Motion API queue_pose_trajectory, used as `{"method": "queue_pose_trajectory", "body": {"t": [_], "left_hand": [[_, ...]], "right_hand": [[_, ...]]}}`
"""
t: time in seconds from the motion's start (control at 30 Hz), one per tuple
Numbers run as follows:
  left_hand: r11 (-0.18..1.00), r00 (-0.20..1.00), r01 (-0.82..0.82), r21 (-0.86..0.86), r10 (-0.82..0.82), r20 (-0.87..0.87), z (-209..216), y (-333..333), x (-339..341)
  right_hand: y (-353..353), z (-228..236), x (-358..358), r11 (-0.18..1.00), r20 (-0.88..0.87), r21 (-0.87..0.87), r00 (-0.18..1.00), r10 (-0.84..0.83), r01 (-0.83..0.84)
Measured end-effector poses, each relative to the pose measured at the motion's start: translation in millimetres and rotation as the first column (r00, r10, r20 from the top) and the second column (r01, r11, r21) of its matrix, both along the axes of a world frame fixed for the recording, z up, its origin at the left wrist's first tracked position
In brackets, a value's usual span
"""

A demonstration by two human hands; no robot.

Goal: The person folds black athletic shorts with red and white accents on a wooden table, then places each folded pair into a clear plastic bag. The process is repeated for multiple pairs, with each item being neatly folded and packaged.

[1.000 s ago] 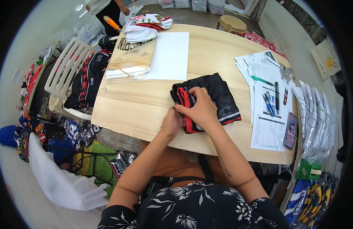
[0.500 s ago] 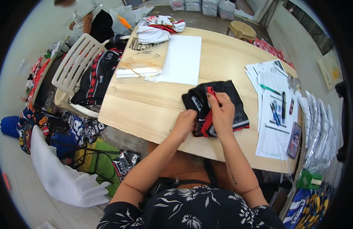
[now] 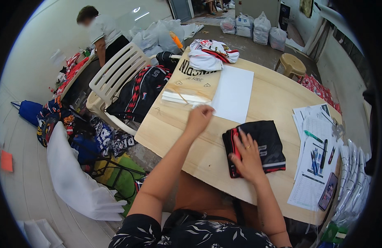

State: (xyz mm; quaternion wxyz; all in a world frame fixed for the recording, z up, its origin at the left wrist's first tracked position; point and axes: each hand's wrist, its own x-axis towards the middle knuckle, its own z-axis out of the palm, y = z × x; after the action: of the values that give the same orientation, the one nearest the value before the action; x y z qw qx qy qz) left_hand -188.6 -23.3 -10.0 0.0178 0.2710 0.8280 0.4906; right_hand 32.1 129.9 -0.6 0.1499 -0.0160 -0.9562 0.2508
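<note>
A black garment with red and white trim (image 3: 270, 142) lies folded on the wooden table in front of me. My right hand (image 3: 249, 160) rests flat on its left half, fingers outstretched over the red trim. My left hand (image 3: 200, 118) is raised beyond it to the left, its fingers curled together at the near edge of a stack of clear and white plastic bags (image 3: 187, 97). Whether a bag edge is pinched in those fingers is hidden. A white sheet (image 3: 236, 93) lies just right of the bags.
Printed papers (image 3: 304, 182) with pens and a phone (image 3: 328, 191) cover the table's right side. White and red clothing (image 3: 211, 53) is heaped at the far edge. A plastic chair (image 3: 118, 74) holds black garments at the left. Behind it a person (image 3: 102, 33) stands bent over.
My left hand has let go of the black garment and moved away to the plastic bags. The garment now lies flat, and my right hand has opened onto it. The view has shifted.
</note>
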Motion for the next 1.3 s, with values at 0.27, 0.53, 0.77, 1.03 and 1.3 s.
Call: {"method": "queue_pose_trajectory", "body": {"t": [0.27,0.53,0.77,1.03,1.3], "left_hand": [[0.820,0.511,-0.564,-0.098,0.253,-0.822,-40,8,-93],[0.920,0.876,-0.346,-0.185,0.246,-0.415,-38,-3,-102],[0.935,0.898,-0.319,-0.155,0.246,-0.366,-36,3,-99],[0.911,0.824,-0.410,-0.044,0.350,-0.446,-46,5,-112],[0.899,0.761,-0.352,0.262,0.437,-0.479,37,-18,-93]], "right_hand": [[14,-1,0,0.985,0.081,-0.026,0.982,-0.170,0.173],[34,-5,-1,0.958,0.030,-0.002,0.958,-0.285,0.285],[33,-11,0,0.955,-0.032,-0.004,0.954,-0.297,0.297],[32,-13,1,0.955,-0.052,-0.004,0.954,-0.297,0.297],[28,-7,8,0.965,-0.328,0.016,0.913,-0.243,0.263]]}}
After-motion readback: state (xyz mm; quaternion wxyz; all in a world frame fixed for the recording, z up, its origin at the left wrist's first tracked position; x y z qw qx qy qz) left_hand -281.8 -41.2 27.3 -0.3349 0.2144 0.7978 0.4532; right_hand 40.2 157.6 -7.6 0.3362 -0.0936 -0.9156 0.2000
